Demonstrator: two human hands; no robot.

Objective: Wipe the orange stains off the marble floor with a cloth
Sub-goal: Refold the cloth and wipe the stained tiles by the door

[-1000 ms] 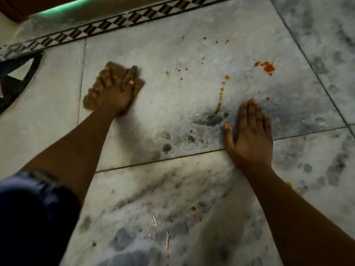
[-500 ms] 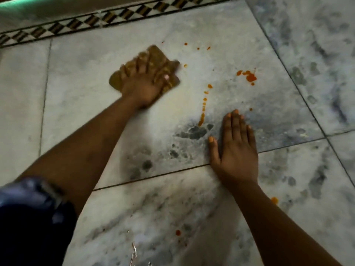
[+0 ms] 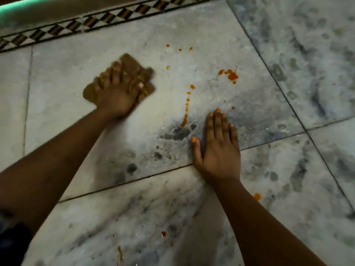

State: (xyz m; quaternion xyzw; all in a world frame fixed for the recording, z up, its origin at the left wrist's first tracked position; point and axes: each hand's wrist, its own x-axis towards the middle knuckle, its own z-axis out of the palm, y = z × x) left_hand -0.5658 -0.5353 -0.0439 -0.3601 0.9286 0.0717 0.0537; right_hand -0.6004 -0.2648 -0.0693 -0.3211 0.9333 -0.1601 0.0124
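My left hand presses a folded brown cloth flat on the marble floor, fingers spread over it. Orange stains lie to its right. A small drop is nearest the cloth. Further right a dotted trail runs down toward a dark patch, and a larger blotch sits beyond it. A few specks lie above. My right hand rests flat on the floor, fingers straight, just right of the trail's lower end.
A patterned black-and-white border strip runs along the far edge of the tiles. Another orange spot shows beside my right forearm. A dark red drop lies on the near tile, with a pale streak below it.
My left hand slid the cloth to the right toward the stains, then back slightly left. The small drops nearest the cloth are gone. My right hand stayed planted.
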